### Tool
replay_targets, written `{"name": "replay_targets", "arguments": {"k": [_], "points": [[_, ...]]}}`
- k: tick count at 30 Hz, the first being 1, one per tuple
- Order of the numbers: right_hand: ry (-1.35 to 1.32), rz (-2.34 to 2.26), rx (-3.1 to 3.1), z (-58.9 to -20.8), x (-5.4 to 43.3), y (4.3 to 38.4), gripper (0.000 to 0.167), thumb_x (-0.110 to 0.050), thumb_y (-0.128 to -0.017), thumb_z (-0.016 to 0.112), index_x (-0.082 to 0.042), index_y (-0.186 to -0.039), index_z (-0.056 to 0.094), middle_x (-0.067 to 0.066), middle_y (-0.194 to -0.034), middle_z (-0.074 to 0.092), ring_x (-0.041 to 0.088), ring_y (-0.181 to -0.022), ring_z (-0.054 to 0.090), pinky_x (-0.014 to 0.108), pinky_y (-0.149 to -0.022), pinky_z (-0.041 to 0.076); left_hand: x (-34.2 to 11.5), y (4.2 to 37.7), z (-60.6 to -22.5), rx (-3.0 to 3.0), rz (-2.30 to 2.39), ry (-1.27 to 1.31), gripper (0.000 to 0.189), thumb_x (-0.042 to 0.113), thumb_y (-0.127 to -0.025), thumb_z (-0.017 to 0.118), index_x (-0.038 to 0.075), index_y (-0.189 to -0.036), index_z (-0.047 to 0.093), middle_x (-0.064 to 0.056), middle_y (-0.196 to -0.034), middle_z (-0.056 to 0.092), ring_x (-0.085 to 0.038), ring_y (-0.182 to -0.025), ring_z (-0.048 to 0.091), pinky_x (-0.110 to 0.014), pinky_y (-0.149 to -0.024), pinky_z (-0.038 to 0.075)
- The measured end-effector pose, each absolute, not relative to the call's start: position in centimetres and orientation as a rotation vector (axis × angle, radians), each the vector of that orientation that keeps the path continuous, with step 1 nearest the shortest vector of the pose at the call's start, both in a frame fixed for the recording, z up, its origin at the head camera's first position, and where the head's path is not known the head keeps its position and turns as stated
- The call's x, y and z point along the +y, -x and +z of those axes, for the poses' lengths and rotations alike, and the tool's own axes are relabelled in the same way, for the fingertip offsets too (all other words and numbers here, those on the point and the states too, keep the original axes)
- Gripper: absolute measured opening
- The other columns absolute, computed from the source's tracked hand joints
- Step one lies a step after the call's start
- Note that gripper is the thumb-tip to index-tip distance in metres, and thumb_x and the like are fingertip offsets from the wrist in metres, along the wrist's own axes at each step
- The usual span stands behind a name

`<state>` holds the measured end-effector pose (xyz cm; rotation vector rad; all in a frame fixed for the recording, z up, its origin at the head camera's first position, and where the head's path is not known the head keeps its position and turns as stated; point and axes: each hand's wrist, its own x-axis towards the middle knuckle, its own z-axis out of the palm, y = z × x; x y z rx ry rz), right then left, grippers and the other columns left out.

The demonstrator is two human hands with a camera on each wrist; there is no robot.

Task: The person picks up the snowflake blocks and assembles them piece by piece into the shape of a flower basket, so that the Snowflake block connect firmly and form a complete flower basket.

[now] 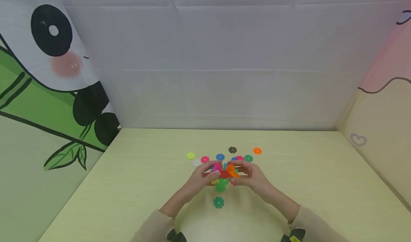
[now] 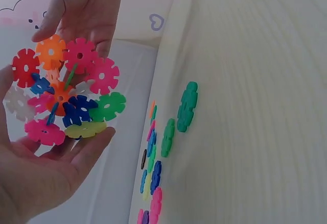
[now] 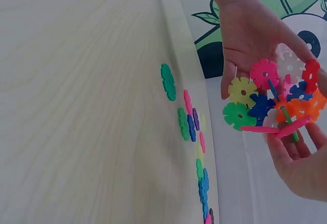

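Observation:
Between both hands, lifted above the table, is a rounded cluster of interlocked snowflake discs (image 2: 61, 96), with red, orange, pink, blue, green, yellow and white pieces slotted together at angles. My left hand (image 1: 202, 176) grips its left side, fingers at the back and thumb in front; the left wrist view shows fingertips under a yellow disc (image 2: 86, 129). On the opposite side, my right hand (image 1: 253, 176) holds it with thumb and fingers around the orange discs (image 1: 230, 169). Seen from the right wrist, several pink discs (image 3: 264, 74) stick out of the cluster. Fingers partly cover its edges.
Loose snowflake discs lie scattered on the pale wooden table (image 1: 128, 199). A dark green disc (image 1: 218, 202) is nearest the person; a brown disc (image 1: 232, 149) and an orange disc (image 1: 257, 150) lie farther back. A white cloth wall (image 1: 205, 92) stands behind the table.

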<state>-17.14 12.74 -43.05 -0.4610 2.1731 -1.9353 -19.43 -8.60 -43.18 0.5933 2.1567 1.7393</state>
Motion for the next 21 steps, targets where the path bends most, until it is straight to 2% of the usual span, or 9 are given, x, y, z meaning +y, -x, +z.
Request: {"name": "replay_targets", "arguments": {"k": [2, 7, 10, 13, 18, 21], "points": [[0.502, -1.935, 2.180, -43.0, 12.7, 17.0, 0.052, -0.013, -0.081, 0.067, -0.002, -0.128, 0.047, 0.017, -0.124, 0.049, 0.034, -0.108, 0.051, 0.032, -0.080, 0.052, -8.7, 19.4, -43.3, 2.171, 1.747, -0.602, 0.046, 0.028, -0.087, 0.060, 0.010, -0.128, 0.049, -0.012, -0.126, 0.048, -0.026, -0.103, 0.057, -0.038, -0.081, 0.051], [0.506, -1.910, 2.235, -42.8, 12.8, 17.0, 0.048, -0.015, -0.084, 0.065, -0.001, -0.127, 0.047, 0.018, -0.123, 0.050, 0.030, -0.105, 0.054, 0.031, -0.081, 0.051, -8.7, 19.3, -43.3, 2.239, 1.755, -0.639, 0.045, 0.021, -0.083, 0.066, 0.011, -0.125, 0.052, -0.010, -0.124, 0.051, -0.028, -0.109, 0.052, -0.031, -0.080, 0.052], [0.464, -1.902, 2.276, -42.8, 12.9, 17.0, 0.042, -0.019, -0.085, 0.063, -0.001, -0.122, 0.052, 0.016, -0.119, 0.054, 0.026, -0.099, 0.056, 0.033, -0.082, 0.051, -8.6, 18.6, -42.3, 2.245, 1.736, -0.689, 0.050, 0.016, -0.080, 0.069, 0.008, -0.126, 0.051, -0.011, -0.126, 0.050, -0.031, -0.112, 0.050, -0.030, -0.081, 0.051], [0.455, -1.898, 2.324, -43.3, 12.9, 17.1, 0.035, -0.017, -0.084, 0.064, 0.000, -0.114, 0.058, 0.015, -0.112, 0.059, 0.025, -0.095, 0.058, 0.030, -0.081, 0.051, -8.5, 18.2, -41.8, 2.251, 1.713, -0.731, 0.056, 0.012, -0.077, 0.071, 0.007, -0.128, 0.048, -0.014, -0.128, 0.048, -0.032, -0.113, 0.049, -0.029, -0.081, 0.051], [0.522, -2.038, 2.336, -43.6, 12.7, 17.1, 0.028, -0.008, -0.081, 0.067, 0.005, -0.106, 0.061, 0.019, -0.105, 0.060, 0.017, -0.092, 0.061, 0.024, -0.079, 0.051, -8.5, 18.8, -43.0, 2.308, 1.724, -0.671, 0.068, 0.019, -0.077, 0.073, 0.019, -0.135, 0.039, -0.012, -0.135, 0.041, -0.032, -0.120, 0.043, -0.035, -0.084, 0.050], [0.609, -2.120, 2.364, -43.5, 12.5, 17.0, 0.026, -0.003, -0.079, 0.068, 0.006, -0.103, 0.063, 0.019, -0.103, 0.059, 0.012, -0.092, 0.059, 0.026, -0.079, 0.051, -8.3, 18.8, -43.3, 2.229, 1.790, -0.561, 0.070, 0.023, -0.078, 0.071, 0.024, -0.138, 0.034, -0.010, -0.136, 0.039, -0.031, -0.115, 0.048, -0.038, -0.084, 0.050]]}}
